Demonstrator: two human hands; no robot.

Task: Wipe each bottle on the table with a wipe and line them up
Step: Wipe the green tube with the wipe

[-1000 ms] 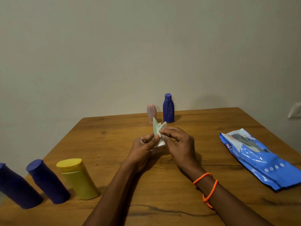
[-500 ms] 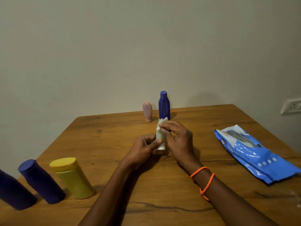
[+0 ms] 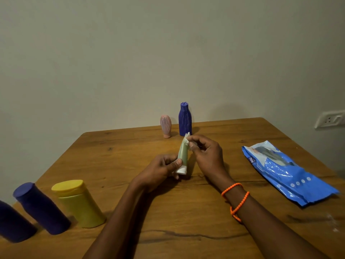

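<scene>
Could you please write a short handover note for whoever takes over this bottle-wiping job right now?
Left hand grips the green tube near its white cap, cap down, above the table. Right hand pinches the wipe at the tube's top end.
Yellow bottle and two dark blue bottles stand in a row at near left. Pink bottle and ribbed blue bottle stand at the far edge. Blue wipe pack lies at right.
Left to do: finish the tube and set it in line; which others are wiped, I cannot tell.

Six bottles (image 3: 183,118), one wipes pack (image 3: 287,171).
</scene>
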